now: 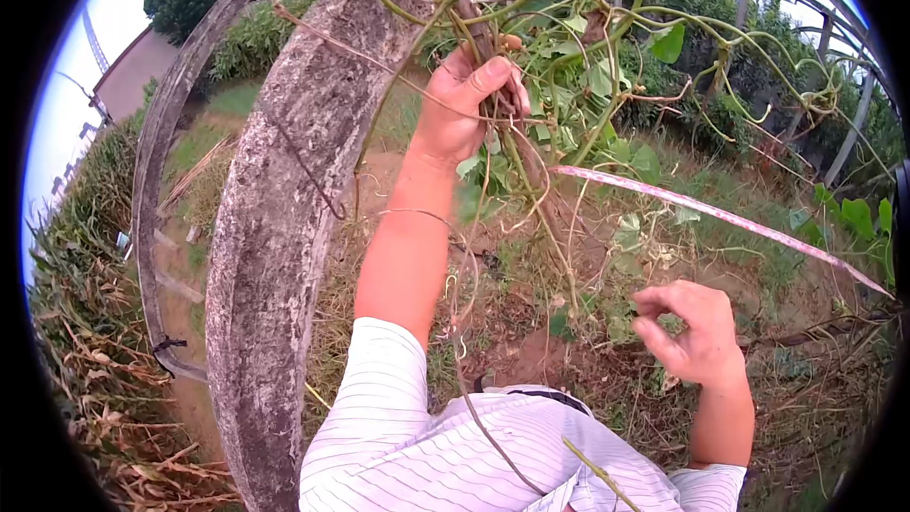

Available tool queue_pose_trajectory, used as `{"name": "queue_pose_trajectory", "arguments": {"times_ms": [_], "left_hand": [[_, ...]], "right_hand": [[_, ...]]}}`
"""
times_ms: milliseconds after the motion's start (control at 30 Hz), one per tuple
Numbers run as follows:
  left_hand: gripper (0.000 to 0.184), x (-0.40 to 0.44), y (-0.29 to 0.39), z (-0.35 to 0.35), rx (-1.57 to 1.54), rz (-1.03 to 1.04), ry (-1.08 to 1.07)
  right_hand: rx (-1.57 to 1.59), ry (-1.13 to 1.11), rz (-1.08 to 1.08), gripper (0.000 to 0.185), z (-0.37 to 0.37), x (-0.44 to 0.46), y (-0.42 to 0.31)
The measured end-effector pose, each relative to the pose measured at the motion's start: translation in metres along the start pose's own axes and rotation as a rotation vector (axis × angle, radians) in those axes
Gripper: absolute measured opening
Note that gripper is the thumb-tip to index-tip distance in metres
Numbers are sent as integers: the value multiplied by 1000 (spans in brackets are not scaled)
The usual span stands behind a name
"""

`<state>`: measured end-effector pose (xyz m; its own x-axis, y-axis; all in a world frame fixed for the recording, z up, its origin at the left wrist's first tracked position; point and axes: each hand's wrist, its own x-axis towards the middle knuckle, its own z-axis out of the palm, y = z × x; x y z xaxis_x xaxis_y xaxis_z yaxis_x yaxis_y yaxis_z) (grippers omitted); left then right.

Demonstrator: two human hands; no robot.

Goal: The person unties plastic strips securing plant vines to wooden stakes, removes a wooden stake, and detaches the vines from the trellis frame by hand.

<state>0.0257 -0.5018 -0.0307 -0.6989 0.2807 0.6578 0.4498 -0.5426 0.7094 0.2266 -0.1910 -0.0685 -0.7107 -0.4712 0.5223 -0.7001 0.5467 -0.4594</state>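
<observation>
My left hand [469, 102] is raised at the upper middle, its fingers wrapped round a bundle of brown and green vine stems [540, 192] beside the concrete post. Thin tendrils hang from the bundle past my forearm. My right hand [697, 332] is lower at the right, its fingers curled and the thumb a little apart from the index finger, with nothing visible between them. A pink-and-white patterned strip [720, 215] runs from the vine bundle to the right edge, above my right hand and apart from it.
A weathered, curved concrete post [270, 256] stands close on my left, with a second arch [150, 180] behind it. Green vines [607, 47] spread overhead to the right. Dry corn plants [95, 360] line the far left. Dry stalks and grass cover the soil [517, 356].
</observation>
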Motion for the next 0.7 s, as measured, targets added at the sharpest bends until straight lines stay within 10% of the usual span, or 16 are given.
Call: {"name": "queue_pose_trajectory", "arguments": {"times_ms": [167, 400, 600, 633, 700], "left_hand": [[47, -3, -20, 4, 71, -52, -49], [47, 8, -9, 53, 391, 37, 490], [41, 36, 15, -17, 304, -2, 16], [41, 24, -5, 42, 553, 18, 498], [41, 10, -19, 49, 572, 41, 461]], "right_hand": [[311, 120, 795, 21, 63, -70, 92], [513, 203, 910, 27, 77, -92, 136], [638, 272, 990, 24, 81, -145, 151], [653, 311, 1023, 24, 84, -156, 155], [683, 395, 1110, 23, 81, -178, 160]]}}
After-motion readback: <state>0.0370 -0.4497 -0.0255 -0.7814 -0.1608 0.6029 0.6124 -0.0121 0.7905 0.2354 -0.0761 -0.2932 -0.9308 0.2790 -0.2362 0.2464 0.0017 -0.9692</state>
